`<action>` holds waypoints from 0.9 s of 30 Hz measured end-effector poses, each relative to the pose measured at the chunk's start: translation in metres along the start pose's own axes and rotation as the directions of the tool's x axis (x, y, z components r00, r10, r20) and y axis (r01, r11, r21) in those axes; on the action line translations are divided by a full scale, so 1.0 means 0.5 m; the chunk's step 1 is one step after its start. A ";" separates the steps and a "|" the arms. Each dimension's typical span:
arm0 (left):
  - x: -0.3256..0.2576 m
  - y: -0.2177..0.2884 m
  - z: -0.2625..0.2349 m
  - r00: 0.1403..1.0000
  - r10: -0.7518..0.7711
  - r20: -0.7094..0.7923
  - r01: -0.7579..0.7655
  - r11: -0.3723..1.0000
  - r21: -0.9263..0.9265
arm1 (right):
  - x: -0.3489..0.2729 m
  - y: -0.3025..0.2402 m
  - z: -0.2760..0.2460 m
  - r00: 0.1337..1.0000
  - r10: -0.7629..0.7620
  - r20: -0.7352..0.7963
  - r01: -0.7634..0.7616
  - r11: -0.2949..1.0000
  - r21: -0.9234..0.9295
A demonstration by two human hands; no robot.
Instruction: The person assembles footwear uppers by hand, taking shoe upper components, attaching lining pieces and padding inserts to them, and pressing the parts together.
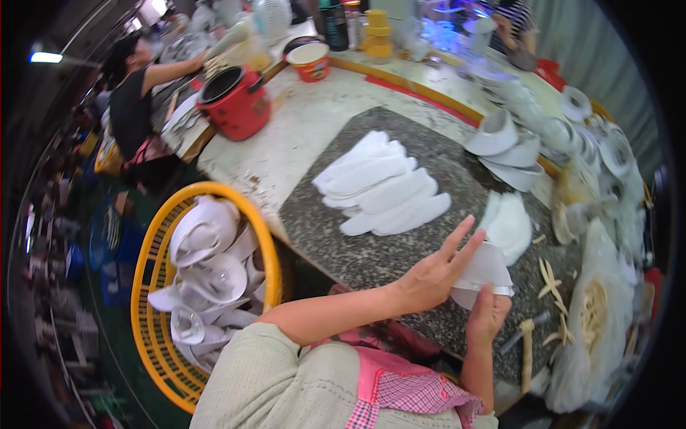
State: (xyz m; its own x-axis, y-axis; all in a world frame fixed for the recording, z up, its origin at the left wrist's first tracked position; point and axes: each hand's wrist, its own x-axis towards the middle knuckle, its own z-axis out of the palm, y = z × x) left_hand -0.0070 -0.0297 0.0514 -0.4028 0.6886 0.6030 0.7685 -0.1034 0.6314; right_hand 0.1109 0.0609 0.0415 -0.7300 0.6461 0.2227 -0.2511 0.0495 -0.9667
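Note:
A curved white shoe-upper piece [483, 272] is up over the right part of the dark speckled stone slab [321, 250]. My right hand [489, 314] pinches its lower edge, thumb on the near side. Beside the piece's left edge, my left hand [437, 277] has its fingers stretched out and apart; whether its thumb touches the piece is hidden. Several flat white insole-shaped pieces [386, 187] lie overlapped in a row on the slab. Just beyond my hands rests another small stack of white pieces [509, 227].
A yellow basket [268, 236] of white shaped pieces stands left of the table. Stacked white uppers [500, 146] sit at the far right. A hammer [527, 347], beige strips [550, 286] and a plastic bag [593, 307] lie right. Beyond are a red pot [239, 114] and a co-worker [132, 93].

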 end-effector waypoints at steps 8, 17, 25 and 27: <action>0.016 0.030 -0.087 0.987 0.149 -0.055 -0.144 0.987 0.074 | 0.042 -0.020 -0.045 0.999 -0.032 0.023 0.030 0.996 0.082; 0.034 -0.004 -0.065 0.893 0.421 -0.156 -0.355 0.875 0.330 | 0.065 -0.011 -0.021 0.983 -0.168 0.078 0.185 0.899 -0.398; 0.044 -0.030 -0.132 0.861 -0.509 0.008 0.404 0.674 -0.619 | 0.098 0.025 0.006 0.733 -0.485 0.477 0.669 0.385 -0.636; 0.045 -0.031 -0.143 0.832 -0.545 0.101 0.400 0.466 -0.789 | 0.090 0.034 -0.020 0.721 -0.504 0.476 0.677 0.365 -0.639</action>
State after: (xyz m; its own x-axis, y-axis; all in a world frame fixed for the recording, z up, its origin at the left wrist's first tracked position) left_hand -0.0635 -0.0637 0.0900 -0.7042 0.7017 0.1087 -0.1956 -0.3388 0.9203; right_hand 0.0802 0.0984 0.0337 -0.7022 0.0781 0.7077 -0.1800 0.9422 -0.2825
